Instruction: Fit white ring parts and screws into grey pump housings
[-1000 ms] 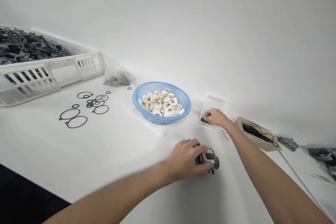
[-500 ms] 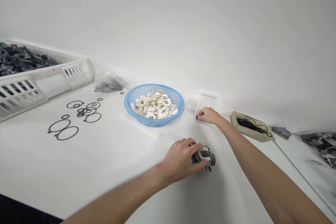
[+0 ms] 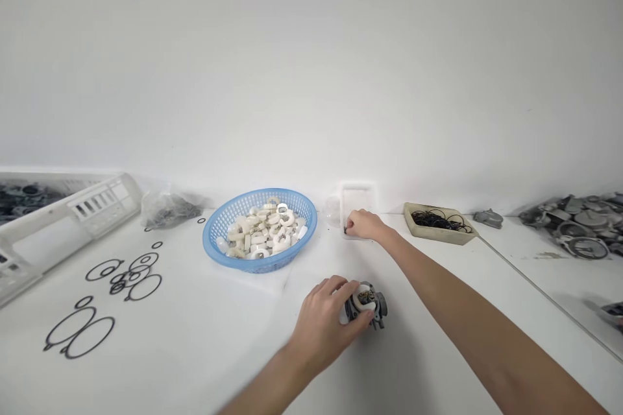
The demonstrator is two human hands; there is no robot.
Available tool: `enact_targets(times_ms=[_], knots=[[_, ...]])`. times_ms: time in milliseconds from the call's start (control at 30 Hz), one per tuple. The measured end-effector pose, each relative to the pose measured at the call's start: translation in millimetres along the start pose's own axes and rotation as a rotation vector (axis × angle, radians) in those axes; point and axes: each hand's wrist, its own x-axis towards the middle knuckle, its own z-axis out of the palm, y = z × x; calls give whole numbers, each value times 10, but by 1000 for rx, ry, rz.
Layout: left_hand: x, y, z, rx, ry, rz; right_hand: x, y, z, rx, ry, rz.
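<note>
My left hand (image 3: 327, 312) is wrapped round a grey metal carburetor (image 3: 380, 308) on the table, thumb in front and fingers behind. A white C-shaped float (image 3: 357, 299) sits in its upturned open side, around brass-coloured parts. Farther off, my right hand (image 3: 365, 224) reaches into a small white tray (image 3: 359, 193) by the wall. Its fingers are pinched together at the tray's near left corner. A tiny dark spot shows at the fingertips, too small to name.
A blue basket (image 3: 210, 248) holds several white floats. Black rubber rings (image 3: 89, 337) lie at left, near a clear bag (image 3: 168, 207) and a white crate (image 3: 73, 220). To the right are a cream tray (image 3: 438, 235) of black rings, a grey part (image 3: 488, 218) and piled metal parts (image 3: 584, 227).
The view has tilted and shifted, so everything sits differently in it. My left hand stays on the carburetor. My right hand remains in the white tray, fingers still pinched.
</note>
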Motion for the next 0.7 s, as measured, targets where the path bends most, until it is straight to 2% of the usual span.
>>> enact_targets(times_ms=[300, 500, 600, 700], knots=[[12, -15, -11, -2, -17, 7, -125, -60, -80, 1, 2, -1], [-4, -26, 15, -6, 26, 25, -278, -140, -283, 55, 46, -41], [-12, -40, 28, -5, 46, 56, -523, -260, -466, 119, 146, -115], [-17, -29, 27, 22, 56, 65, -1042, -478, -635, 221, 286, -291]])
